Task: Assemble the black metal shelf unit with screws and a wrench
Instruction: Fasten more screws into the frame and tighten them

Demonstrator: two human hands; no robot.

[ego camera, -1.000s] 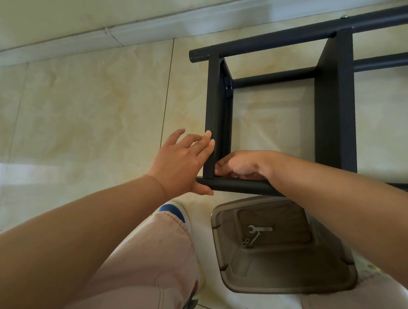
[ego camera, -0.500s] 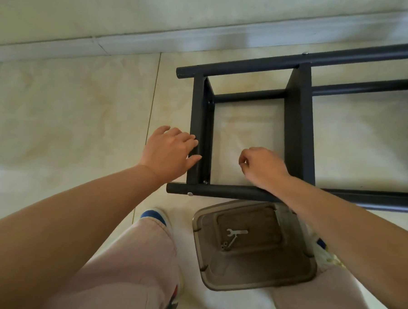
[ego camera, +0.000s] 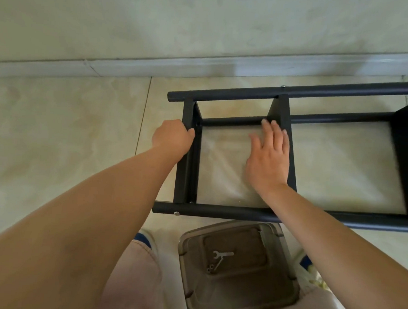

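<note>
My left hand grips the shelf frame's end panel. My right hand lies flat, fingers straight, against the next panel.

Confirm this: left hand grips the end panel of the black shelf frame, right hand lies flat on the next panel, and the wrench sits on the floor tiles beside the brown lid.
One detail is off. The head view shows the wrench lying on the brown lid, not on the tiles. The rest holds: left hand grips the end panel, right hand flat on the next panel.
</note>
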